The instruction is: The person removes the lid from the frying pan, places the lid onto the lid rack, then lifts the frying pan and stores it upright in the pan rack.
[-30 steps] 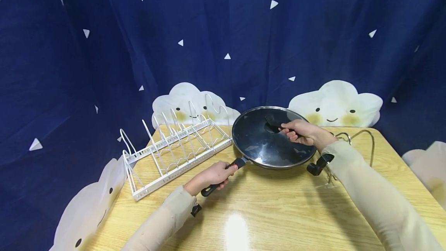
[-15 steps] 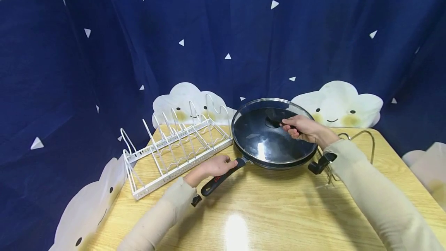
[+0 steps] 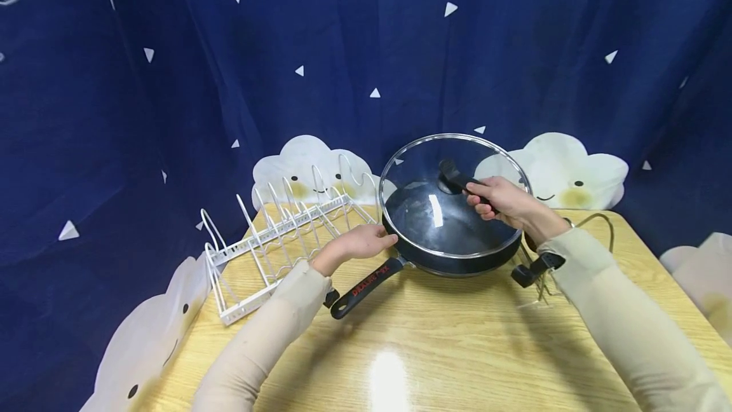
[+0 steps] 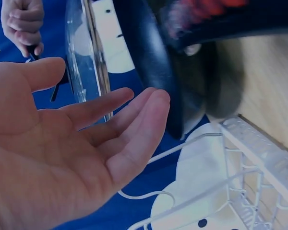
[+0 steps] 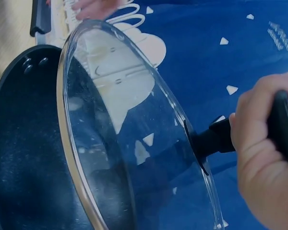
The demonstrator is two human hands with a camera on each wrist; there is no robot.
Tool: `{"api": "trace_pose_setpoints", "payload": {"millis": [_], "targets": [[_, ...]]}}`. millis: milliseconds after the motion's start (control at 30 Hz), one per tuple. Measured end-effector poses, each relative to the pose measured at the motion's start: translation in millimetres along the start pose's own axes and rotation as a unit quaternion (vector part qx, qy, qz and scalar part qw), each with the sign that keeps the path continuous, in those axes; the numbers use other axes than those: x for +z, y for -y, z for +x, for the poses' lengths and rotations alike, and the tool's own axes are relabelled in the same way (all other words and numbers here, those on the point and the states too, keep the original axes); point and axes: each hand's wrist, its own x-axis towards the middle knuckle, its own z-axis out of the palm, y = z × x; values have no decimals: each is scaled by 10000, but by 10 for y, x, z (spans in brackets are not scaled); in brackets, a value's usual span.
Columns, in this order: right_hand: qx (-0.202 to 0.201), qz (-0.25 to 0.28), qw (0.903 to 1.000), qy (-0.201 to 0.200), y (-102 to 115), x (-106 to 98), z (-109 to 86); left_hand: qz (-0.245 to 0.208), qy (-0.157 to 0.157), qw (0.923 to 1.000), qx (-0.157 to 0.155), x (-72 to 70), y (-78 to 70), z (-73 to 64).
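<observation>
Here at the left edge of the desk [image 3: 434, 348], slanting up to the far edge, stands the white rack [image 3: 246, 306]. Just right of it, the left hand [image 3: 361, 242], open and relaxed, fingers at the pan's rim; whether they touch, I can't tell! The pan's handle [image 3: 366, 288] points at the near left corner, and the black pan [image 3: 448, 265] sits mid-desk near the far edge. Above it, tilted, the glass lid [image 5: 149, 120], its knob gripped by the right hand [image 3: 503, 201]! Far right, a wire rack [image 3: 610, 231], partly hidden by the sleeve.
</observation>
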Motion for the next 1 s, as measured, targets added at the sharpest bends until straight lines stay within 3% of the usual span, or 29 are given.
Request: {"api": "trace_pose_setpoints", "payload": {"millis": [167, 567, 800, 1000], "targets": [[-282, -240, 9992, -168, 116, 79, -101, -17, -4, 9999, 130, -61, -107, 45], [-944, -248, 9941, -477, 221, 125, -335, -166, -60, 9998, 53, -110, -442, 58], [-1223, -199, 9888, -831, 267, 114, -495, 105, -290, 9995, 77, -25, -661, 150], [-1242, -662, 9780, -1542, 276, 105, -623, -214, -530, 9981, 219, 96, -820, 232]]}}
